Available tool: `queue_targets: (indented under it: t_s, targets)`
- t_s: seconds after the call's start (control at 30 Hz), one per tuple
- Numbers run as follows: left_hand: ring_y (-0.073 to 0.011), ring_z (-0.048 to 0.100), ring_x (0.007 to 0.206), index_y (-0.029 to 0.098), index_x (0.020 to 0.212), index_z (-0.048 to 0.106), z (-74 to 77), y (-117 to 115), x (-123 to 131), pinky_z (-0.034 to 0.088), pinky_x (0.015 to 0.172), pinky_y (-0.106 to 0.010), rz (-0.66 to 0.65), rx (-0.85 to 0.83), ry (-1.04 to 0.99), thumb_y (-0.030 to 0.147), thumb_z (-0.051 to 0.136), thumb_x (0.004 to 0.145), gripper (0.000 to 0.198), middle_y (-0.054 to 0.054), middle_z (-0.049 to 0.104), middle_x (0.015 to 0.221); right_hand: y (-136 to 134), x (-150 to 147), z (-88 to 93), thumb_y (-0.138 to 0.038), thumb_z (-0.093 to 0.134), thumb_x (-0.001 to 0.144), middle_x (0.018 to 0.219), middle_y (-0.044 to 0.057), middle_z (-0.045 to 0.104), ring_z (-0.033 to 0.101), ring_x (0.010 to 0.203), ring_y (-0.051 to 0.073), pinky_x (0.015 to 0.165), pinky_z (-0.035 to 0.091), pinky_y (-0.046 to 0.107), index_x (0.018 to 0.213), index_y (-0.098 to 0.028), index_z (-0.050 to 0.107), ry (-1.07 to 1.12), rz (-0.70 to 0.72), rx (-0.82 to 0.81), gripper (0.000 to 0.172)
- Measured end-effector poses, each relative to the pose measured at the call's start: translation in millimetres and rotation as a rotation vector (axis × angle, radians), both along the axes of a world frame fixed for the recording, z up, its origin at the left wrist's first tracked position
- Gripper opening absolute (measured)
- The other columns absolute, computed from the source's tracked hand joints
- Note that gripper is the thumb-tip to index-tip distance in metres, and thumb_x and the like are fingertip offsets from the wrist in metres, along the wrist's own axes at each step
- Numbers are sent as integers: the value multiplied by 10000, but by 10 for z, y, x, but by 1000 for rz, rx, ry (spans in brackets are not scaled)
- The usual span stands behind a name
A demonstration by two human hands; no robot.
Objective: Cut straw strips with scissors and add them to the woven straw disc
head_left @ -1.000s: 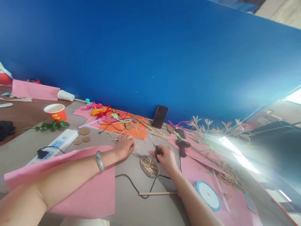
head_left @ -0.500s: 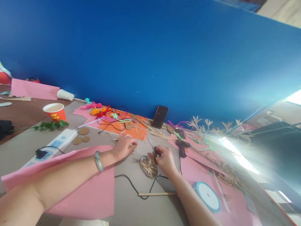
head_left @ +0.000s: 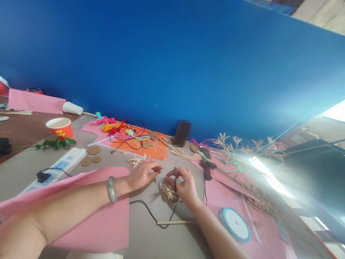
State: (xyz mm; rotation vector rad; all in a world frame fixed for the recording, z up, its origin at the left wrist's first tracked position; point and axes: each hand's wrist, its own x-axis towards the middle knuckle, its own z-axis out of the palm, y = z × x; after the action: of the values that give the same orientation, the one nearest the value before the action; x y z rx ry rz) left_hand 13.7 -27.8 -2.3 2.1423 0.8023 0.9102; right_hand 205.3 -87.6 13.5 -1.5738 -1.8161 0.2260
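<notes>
My right hand (head_left: 185, 185) has its fingers in the black handles of a small pair of scissors (head_left: 175, 180), blades pointing away from me. Just below, partly covered by that hand, is a small oval dish (head_left: 161, 196) holding pale dry strips (head_left: 169, 194). My left hand (head_left: 142, 174), with a bangle (head_left: 111, 189) on the wrist, hovers left of the scissors. Its thumb and forefinger are brought together in a pinch; anything between them is too small to make out. Loose pale cut pieces (head_left: 136, 162) lie just behind the left hand.
Pink paper (head_left: 107, 223) lies under my left forearm. A power strip (head_left: 64, 165), a paper cup (head_left: 60, 128) and cork discs (head_left: 93, 150) stand left. A glue gun (head_left: 207, 167), ribbon spool (head_left: 236, 225) and dried stems (head_left: 258, 201) are right. A black cord (head_left: 145, 207) crosses in front.
My left hand has lifted and moved right, away from the cut pieces, towards the scissors. The scissors have turned more upright over the dish, in my right hand.
</notes>
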Motion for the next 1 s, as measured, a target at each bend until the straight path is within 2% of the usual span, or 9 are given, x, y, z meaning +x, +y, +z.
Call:
queue_targets:
  t_s: [0.17,0.4,0.57,0.7,0.8,0.87,1.0]
  targets:
    - [-127,606,777,214,923,616,-3,-63,18,234,1080,-357,-96,76,28,171,499,850,144,20,690,854,-49,-53,-31,-344,651,731,714,25,647,531,720,186,749,384,325,734,-212,597,4,9,22,143]
    - [-143,605,788,214,902,612,32,-77,28,273,1047,-347,-103,53,29,176,496,843,136,8,691,865,-50,-83,-82,-360,636,746,682,14,609,513,695,179,729,385,318,700,-215,570,-18,40,52,166]
    - [-135,595,735,210,908,609,47,-88,33,277,1037,-350,-103,78,28,167,505,821,142,10,680,829,-44,-76,-99,-330,627,739,639,2,580,495,659,167,714,376,310,659,-210,570,-32,-8,75,155]
    - [-177,582,817,201,893,626,5,-58,28,356,942,-349,17,49,39,242,558,797,124,-12,679,819,-46,-41,-31,-345,629,730,631,4,600,511,679,176,715,376,313,645,-212,569,21,-113,103,169]
    - [-183,581,821,202,934,639,-28,-34,24,403,824,-313,94,-21,-28,293,620,765,192,-14,675,793,-38,-12,35,-360,637,716,654,10,642,534,667,173,698,393,306,656,-209,576,115,-173,115,174]
    - [-163,585,752,201,943,645,-25,-35,26,412,759,-286,97,-79,-73,323,663,737,240,-5,672,764,-36,-7,63,-362,647,705,661,12,650,541,639,165,677,407,301,671,-206,584,173,-191,112,172]
    - [-147,572,681,179,805,673,44,-87,39,408,698,-264,49,-144,-97,387,682,719,226,-9,668,710,-49,-46,62,-358,656,702,644,10,641,541,601,155,637,417,290,668,-204,579,243,-193,99,175]
